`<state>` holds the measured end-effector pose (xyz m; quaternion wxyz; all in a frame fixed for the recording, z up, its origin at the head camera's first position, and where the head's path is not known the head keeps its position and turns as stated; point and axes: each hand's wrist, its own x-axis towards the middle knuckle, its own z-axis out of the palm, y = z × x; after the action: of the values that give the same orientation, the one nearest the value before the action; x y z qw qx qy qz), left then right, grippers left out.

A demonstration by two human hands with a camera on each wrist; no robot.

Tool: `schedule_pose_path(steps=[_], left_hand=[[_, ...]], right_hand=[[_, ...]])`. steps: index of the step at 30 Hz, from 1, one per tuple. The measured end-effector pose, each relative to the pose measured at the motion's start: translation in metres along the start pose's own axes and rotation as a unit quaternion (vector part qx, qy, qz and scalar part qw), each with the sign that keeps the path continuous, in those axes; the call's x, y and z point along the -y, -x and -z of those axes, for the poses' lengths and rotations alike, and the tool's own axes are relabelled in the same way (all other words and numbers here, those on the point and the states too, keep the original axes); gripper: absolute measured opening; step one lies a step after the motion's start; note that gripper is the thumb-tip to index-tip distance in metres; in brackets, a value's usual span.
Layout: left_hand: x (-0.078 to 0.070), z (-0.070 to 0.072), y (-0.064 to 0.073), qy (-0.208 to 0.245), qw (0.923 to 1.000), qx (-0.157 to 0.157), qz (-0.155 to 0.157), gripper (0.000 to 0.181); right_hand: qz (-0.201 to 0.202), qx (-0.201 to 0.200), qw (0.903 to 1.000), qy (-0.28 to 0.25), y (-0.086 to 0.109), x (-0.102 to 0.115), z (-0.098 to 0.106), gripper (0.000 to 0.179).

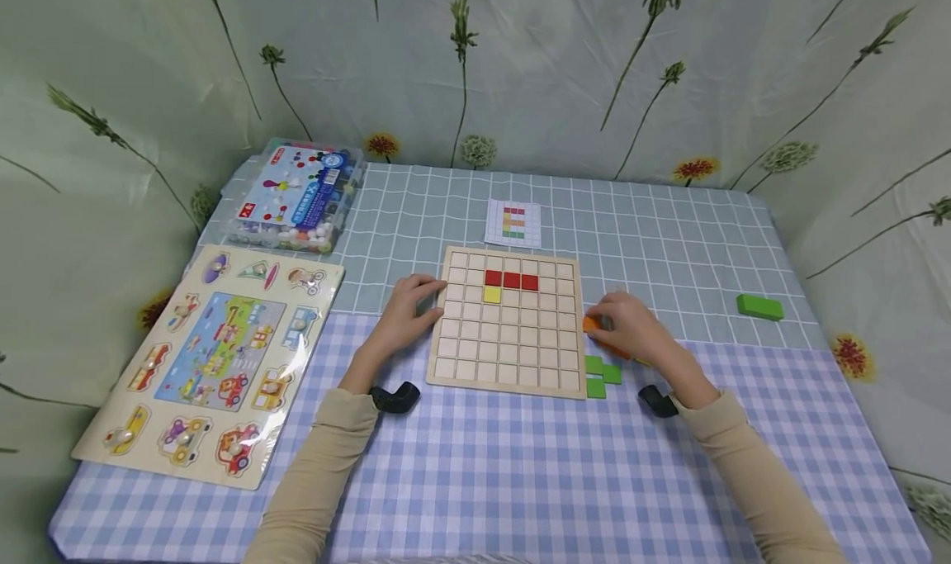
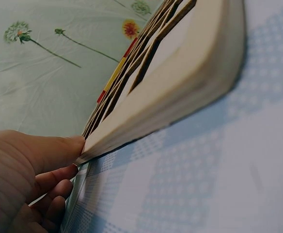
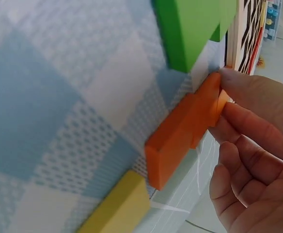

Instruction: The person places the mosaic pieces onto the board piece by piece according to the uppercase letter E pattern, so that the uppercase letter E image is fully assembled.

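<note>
A wooden grid board (image 1: 508, 385) lies on the table with three red tiles (image 1: 512, 280) in a row and a yellow tile (image 1: 492, 294) under the leftmost one. My left hand (image 1: 407, 312) rests thumb and fingers along the board's left edge; the thumb touches the rim in the left wrist view. At the board's right side, my right hand (image 1: 631, 324) pinches an orange tile (image 1: 590, 324) between thumb and fingers. More orange tiles (image 3: 170, 141) lie right by it, then a yellow tile (image 3: 117, 206). Several green tiles (image 1: 595, 366) are beside the board's lower right edge.
Behind the board sits a pattern card (image 1: 513, 223) showing coloured squares. To the left are a wooden picture puzzle (image 1: 297, 399) and a clear box of beads (image 1: 293, 192). Far right, a green block (image 1: 759, 306) lies on the tablecloth (image 1: 520, 481).
</note>
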<state>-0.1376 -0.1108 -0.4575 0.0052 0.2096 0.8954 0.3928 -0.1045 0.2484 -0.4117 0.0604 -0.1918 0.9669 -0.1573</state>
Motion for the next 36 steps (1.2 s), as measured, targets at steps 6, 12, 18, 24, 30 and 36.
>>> schedule_pose_path(steps=[6, 12, 18, 24, 30, 36], left_hand=[[-0.001, 0.001, 0.000, 0.005, 0.9999, 0.005, 0.009, 0.041], [0.000, 0.002, 0.001, 0.002, 1.0000, 0.003, 0.006, 0.042], [0.000, 0.002, 0.000, 0.004, 1.0000, 0.005, 0.003, 0.042], [0.000, 0.002, 0.000, 0.005, 1.0000, 0.003, 0.001, 0.042], [0.000, 0.003, 0.000, 0.006, 1.0000, 0.003, 0.001, 0.041], [0.000, 0.002, 0.000, 0.000, 1.0000, 0.002, -0.009, 0.042]], right_hand=[[0.001, -0.023, 0.9996, 0.018, -0.003, 0.002, 0.004, 0.026], [0.006, -0.015, 0.9998, 0.010, -0.012, 0.012, 0.007, 0.028], [0.052, -0.015, 0.9986, -0.002, -0.023, 0.029, 0.004, 0.027], [0.088, -0.010, 0.9961, 0.003, -0.040, 0.048, -0.001, 0.024], [0.106, 0.001, 0.9944, 0.009, -0.052, 0.066, -0.005, 0.025], [0.148, -0.016, 0.9888, 0.010, -0.060, 0.075, -0.011, 0.020]])
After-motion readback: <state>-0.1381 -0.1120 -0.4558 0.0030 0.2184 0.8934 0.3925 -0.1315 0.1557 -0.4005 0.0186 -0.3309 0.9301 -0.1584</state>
